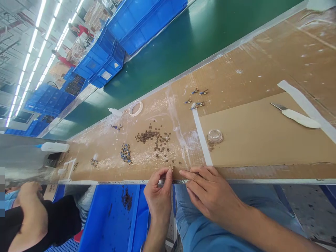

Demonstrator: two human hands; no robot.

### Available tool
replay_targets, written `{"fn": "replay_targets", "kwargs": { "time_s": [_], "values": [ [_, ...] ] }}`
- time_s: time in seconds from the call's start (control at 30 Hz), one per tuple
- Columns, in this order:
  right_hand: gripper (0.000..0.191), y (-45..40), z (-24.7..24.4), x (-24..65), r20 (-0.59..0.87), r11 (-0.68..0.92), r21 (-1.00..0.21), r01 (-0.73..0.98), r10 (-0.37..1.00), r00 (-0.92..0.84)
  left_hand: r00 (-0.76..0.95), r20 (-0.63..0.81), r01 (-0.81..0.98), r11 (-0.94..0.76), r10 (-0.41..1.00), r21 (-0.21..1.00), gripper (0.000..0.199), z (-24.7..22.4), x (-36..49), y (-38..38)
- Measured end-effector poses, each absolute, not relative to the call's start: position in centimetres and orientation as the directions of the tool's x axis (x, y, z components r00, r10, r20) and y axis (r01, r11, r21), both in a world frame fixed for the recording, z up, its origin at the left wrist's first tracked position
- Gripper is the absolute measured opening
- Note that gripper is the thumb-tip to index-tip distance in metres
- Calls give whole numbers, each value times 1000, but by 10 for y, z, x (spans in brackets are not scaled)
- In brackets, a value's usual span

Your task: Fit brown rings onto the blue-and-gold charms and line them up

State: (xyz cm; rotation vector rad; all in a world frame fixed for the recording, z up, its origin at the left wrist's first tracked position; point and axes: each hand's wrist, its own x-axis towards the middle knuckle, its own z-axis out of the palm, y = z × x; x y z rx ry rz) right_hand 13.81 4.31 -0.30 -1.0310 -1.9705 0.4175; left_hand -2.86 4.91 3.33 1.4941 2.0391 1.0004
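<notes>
Left fingers [169, 170] together, right fingers [186, 176] apart, anything held too small to tell

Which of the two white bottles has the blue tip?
The larger bottle, at the far left; the smaller bottle, beside the tape roll, has no blue on it.

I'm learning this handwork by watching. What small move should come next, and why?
Probably ease the right hand toward the left hand: the left fingertips are pinched, and the right forefinger points at them across a small gap. Whether the left holds one of the brown pieces is too small to tell.
</notes>
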Motion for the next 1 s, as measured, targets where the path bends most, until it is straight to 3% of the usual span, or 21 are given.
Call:
{"fn": "replay_targets", "kwargs": {
  "time_s": [0.57,1.0],
  "values": [
    [8,47,-3,143,556,632,-573,521,767,-320,-35,88,800,-25,996,600,10,55,-36,73],
    [10,46,-5,142,547,626,-570,532,772,-323,93,99,845,-131,991,518,10,58,-39,76]
  ]
}}
